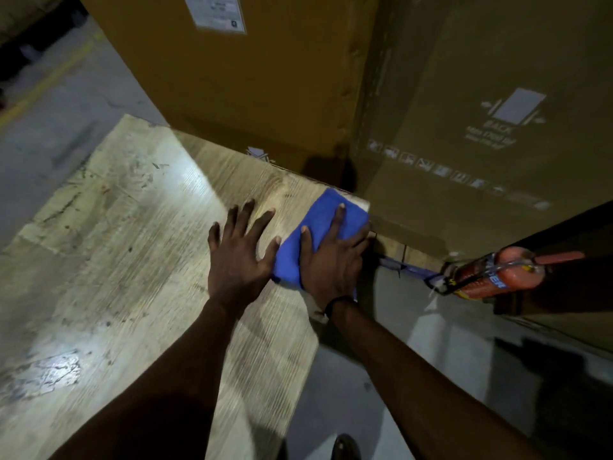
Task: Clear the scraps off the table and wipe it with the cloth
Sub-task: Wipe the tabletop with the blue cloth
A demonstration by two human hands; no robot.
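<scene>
A dark shoe (345, 447) shows at the bottom edge, on the grey floor (381, 376). Both forearms reach forward over the worn wooden table (132, 260). The left hand (240, 257) lies flat on the bare wood, fingers (232, 220) straight and spread apart, its thumb touching the cloth's edge. Just beside it, the right hand (331, 257) presses flat on the blue cloth (318, 224), fingers straight and slightly apart; a dark band circles its wrist. The cloth lies at the table's far right corner. To the right, off the table, sits a red cylinder (491, 272), blurred. Behind stand two big cardboard boxes (248, 94).
</scene>
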